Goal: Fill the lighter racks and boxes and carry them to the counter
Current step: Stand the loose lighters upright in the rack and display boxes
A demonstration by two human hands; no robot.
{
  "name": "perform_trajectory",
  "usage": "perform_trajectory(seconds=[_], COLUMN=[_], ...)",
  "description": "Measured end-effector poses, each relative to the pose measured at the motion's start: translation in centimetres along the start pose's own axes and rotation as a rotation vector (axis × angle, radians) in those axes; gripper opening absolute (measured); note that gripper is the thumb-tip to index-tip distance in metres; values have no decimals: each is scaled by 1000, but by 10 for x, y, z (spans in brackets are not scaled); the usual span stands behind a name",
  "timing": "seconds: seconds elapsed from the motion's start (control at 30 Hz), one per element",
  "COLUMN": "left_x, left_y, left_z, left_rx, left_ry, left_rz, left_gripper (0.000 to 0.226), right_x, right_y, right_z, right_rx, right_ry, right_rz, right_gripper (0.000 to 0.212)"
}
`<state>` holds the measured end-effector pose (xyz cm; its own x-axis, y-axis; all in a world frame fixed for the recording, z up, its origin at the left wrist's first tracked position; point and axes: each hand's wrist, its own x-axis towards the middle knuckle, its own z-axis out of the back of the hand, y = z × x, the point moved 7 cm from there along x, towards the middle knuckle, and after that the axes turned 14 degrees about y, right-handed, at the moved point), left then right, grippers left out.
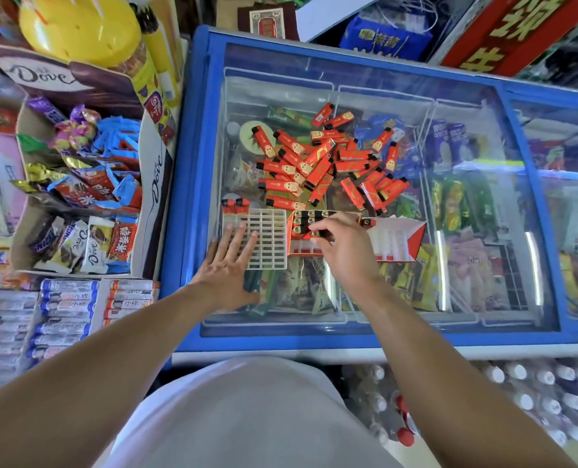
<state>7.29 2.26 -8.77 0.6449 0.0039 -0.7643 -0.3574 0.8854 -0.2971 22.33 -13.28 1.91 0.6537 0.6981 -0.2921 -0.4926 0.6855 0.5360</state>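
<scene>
A heap of loose red lighters with black caps lies on the glass lid of the blue chest freezer, above the ice cream packets inside. Nearer to the person, a white plastic grid rack rests on the glass, with two lighters standing at its far left corner. The left hand is spread flat, its fingers lying on the rack's left part. Just beside the rack is a red and white cardboard box, partly filled with upright lighters. The right hand pinches one lighter over this box.
</scene>
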Motion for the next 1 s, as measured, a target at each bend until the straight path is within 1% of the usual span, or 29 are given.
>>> perform_trajectory(seconds=[0.17, 0.3, 0.4, 0.47, 0.5, 0.53, 0.57, 0.63, 0.7, 0.73, 0.77, 0.87, 1.0], left_x=[0, 0, 1, 1, 0, 1, 1, 1, 0, 0, -1, -1, 2], left_y=[-1, 0, 0, -1, -1, -2, -2, -2, -2, -2, -2, -3, -2], left_z=[1, 2, 2, 1, 1, 0, 0, 0, 1, 1, 1, 0, -3], left_rx=[7, 12, 6, 13, 16, 18, 17, 20, 33, 37, 35, 30, 14], left_ry=[33, 24, 25, 24, 27, 27, 26, 17, 9, 0, -7, -14, -16], left_rz=[5, 2, -4, -5, -4, -3, -2, 1, 7, 8, 7, 5, -5], left_gripper=[135, 136, 135, 135, 135, 135, 135, 134, 134, 134, 133, 129, 131], right_x=[-1, -3, -10, -5, 3, 17, 34, 72, 102, 113, 121, 137, 139], right_y=[-5, -2, 10, 24, 31, 35, 35, 38, 47, 54, 59, 70, 77], right_z=[-8, -3, 17, 34, 41, 44, 44, 32, 15, 7, 1, -17, -24], right_rx=[-24, -17, -99, -78, -73, -76, -94, -174, -322, -421, -505, -581, -737], right_ry=[-64, -112, -241, -289, -272, -217, -131, 94, 242, 277, 298, 384, 459], right_rz=[-18, -33, 15, 81, 96, 87, 58, 0, -23, -32, -55, -53, -3], right_gripper=[25, 28, 22, 15, 11, 9, 11, 18, 13, 6, 6, 20, 27])
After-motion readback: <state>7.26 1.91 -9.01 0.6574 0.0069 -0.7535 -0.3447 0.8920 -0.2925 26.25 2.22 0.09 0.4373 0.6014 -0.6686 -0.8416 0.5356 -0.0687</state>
